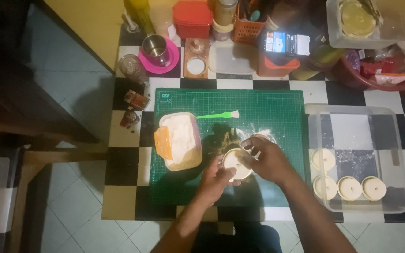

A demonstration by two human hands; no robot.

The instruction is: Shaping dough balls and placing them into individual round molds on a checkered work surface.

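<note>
The left hand point(216, 180) cups a small round mould point(236, 164) from below and the near side, its fingers closed around the rim, while the right hand point(269, 159) comes over from the far right side with its fingers curled onto the mould's top edge, pressing at the pale dough inside. The mould sits between both hands, just above the green cutting mat point(277, 112), near the mat's middle and toward its near half.

Right behind the right hand, a dusting of white flour point(258, 132) is scattered on the mat. To the left of the hands, a cream-coloured tub of pale dough point(181, 139) rests on the mat, with an orange scraper point(163, 143) leaning on its left edge. A green-handled pastry brush point(217, 115) lies flat on the mat beyond the tub.

To the right of the mat stands a clear plastic tray point(394, 136) holding four filled round moulds point(350, 187): one near its left wall and three in a row along its near side.

All of this sits on a black-and-white chequered tabletop point(123, 173). Along its far edge are a steel cup on a pink saucer point(156, 49), a red lidded box point(192, 18), an orange basket of utensils point(247, 28), a phone with a lit screen point(284, 43) and a clear container point(366, 23).
</note>
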